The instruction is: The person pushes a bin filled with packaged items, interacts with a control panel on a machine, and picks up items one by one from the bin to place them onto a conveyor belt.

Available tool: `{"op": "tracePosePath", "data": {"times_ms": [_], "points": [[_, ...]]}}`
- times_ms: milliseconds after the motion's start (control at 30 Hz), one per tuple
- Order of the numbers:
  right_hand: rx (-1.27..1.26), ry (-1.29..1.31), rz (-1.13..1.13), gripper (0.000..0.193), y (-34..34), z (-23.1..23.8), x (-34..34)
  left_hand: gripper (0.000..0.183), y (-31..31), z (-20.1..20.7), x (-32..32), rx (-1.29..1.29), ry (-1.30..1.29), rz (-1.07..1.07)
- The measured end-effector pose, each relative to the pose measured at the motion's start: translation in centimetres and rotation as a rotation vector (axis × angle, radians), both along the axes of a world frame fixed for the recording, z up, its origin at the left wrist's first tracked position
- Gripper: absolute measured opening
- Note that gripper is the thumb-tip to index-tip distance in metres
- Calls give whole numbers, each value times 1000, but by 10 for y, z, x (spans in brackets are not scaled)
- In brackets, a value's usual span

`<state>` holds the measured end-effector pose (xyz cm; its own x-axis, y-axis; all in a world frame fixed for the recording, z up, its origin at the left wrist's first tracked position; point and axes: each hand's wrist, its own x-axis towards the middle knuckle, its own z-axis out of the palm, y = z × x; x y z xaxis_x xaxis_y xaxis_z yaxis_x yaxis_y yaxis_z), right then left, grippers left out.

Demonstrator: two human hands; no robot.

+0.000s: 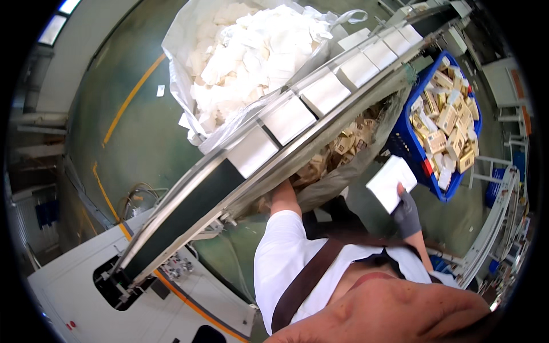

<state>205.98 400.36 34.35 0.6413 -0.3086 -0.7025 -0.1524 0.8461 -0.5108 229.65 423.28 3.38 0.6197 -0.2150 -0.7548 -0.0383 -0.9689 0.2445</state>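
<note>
My right hand [406, 215], in a grey glove with bare fingertips, is closed on a white paper stack [391, 182], held by its lower right side beside the blue basket. My left forearm [284, 197] reaches forward under the conveyor [214, 188]. The hand at its end is hidden there, so its fingers do not show. Close to it, under the belt, an open translucent bag [334, 193] holds many small beige printed packs [345, 143]. More white paper stacks [289, 120] lie in a row on the belt above.
Beyond the conveyor stands a large white sack [182, 91] heaped with loose white paper [257, 54]. A blue basket [407, 134] full of beige packs [452, 117] stands at the right. A white machine housing [63, 286] adjoins the belt's near left end.
</note>
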Motion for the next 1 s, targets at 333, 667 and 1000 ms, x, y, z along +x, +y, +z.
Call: {"op": "tracePosePath", "data": {"times_ms": [333, 667, 1000], "points": [[223, -224, 91, 52, 64, 80, 51, 62, 22, 272, -98, -302, -197, 21], [-264, -549, 250, 44, 169, 110, 88, 59, 73, 402, -129, -1837, 427, 861], [-515, -324, 569, 48, 120, 88, 70, 34, 288, 430, -60, -1224, 483, 1151]]}}
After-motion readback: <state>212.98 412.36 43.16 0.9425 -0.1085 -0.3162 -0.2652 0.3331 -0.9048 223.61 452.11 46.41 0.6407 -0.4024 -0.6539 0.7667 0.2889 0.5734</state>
